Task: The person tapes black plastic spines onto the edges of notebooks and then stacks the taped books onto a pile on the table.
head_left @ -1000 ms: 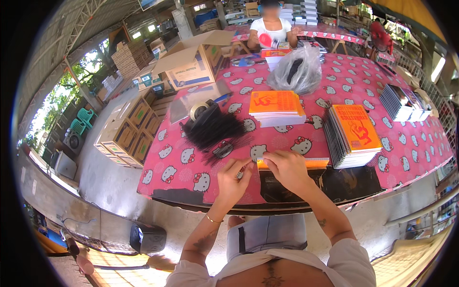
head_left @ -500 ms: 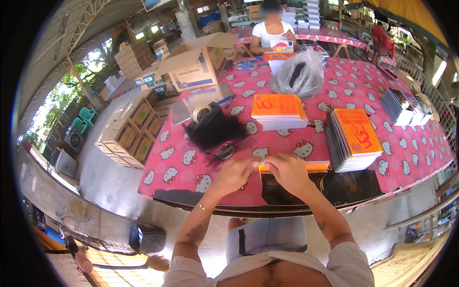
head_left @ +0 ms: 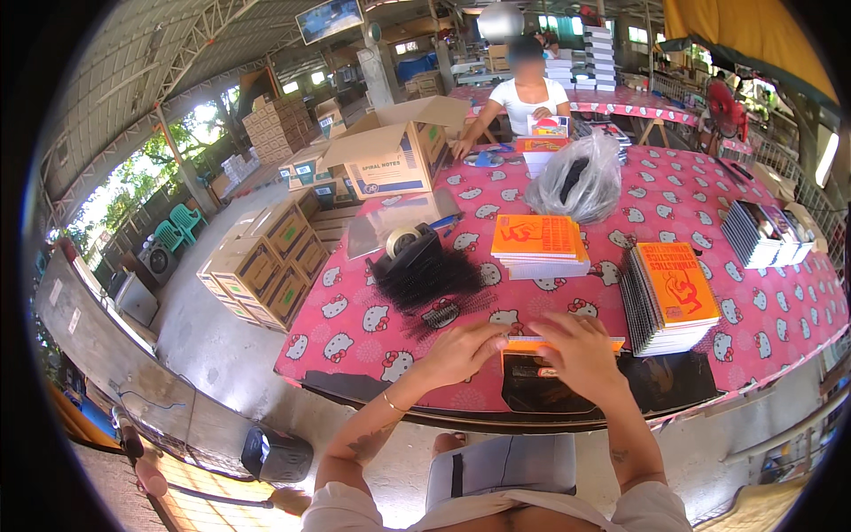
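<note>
Orange booklet: I see its narrow orange edge (head_left: 525, 345) near the table's (head_left: 350, 387) front, beyond a black sheet (head_left: 667, 379) and between both hands.
Step at the edge: I judge it to be finger work along that edge, mostly at its left end.
Next move: I think it calls for a light, steady touch there, keeping the booklet square.
Left hand (head_left: 463, 351): reaches in from the lower left, wrist bent inward, thumb and index drawn together at the edge's left end; I cannot tell whether they grip anything.
Right hand (head_left: 581, 356): palm down over the edge, fingers loosely spread, clenched on nothing I can see.
Notebook stack (head_left: 678, 293): just beyond the right hand, spiral-bound.
Black wire bindings (head_left: 425, 277): heaped beyond the left hand.
</note>
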Action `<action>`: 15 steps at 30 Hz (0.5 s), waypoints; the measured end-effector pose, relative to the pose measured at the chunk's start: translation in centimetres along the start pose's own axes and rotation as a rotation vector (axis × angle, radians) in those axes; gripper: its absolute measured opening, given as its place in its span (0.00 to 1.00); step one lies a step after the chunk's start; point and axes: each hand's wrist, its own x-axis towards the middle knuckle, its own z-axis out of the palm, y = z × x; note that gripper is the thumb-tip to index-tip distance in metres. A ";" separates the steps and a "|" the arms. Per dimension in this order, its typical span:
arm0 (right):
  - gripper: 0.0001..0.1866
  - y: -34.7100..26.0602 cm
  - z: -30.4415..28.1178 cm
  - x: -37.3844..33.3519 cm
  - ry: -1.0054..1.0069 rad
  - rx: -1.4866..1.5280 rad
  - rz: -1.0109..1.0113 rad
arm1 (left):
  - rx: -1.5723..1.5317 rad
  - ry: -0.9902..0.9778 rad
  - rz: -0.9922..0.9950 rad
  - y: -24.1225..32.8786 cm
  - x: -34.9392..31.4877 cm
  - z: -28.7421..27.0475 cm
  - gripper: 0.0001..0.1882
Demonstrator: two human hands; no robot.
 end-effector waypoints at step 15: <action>0.07 1.9 0.3 -2.1 -0.303 0.048 0.332 | 0.603 0.115 -0.059 3.0 -1.2 6.7 0.44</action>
